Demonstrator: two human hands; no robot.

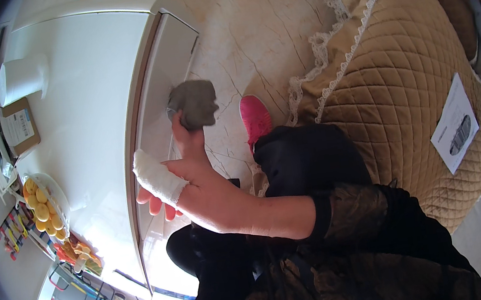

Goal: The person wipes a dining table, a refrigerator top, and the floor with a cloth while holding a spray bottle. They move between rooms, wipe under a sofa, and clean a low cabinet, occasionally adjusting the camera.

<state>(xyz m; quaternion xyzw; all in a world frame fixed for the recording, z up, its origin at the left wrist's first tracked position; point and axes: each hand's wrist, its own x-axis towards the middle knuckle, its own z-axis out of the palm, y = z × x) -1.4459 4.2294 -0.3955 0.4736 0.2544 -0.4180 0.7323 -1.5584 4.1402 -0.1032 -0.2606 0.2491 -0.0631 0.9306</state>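
My right forearm reaches across from the right. My right hand [178, 185] is nearest the white cabinet's front, with a thick white bandage [157, 176] around what looks like the thumb. Its other fingertips show below, slightly apart, and nothing is visible in them. Beyond it, a second hand, apparently my left hand [190, 141], grips a crumpled grey cloth [193, 103] beside the cabinet's side panel. Most of its fingers are behind the cloth, and its forearm is hidden under my right arm.
On the glossy white top [85, 79] stand a white cylinder [21, 80], a cardboard box [20, 125] and a basket of yellow fruit [44, 206]. A quilted brown cover [382, 70] with lace edging lies right, bearing a printed sheet [455, 125]. A pink shoe [254, 118] rests on the marbled floor [236, 23].
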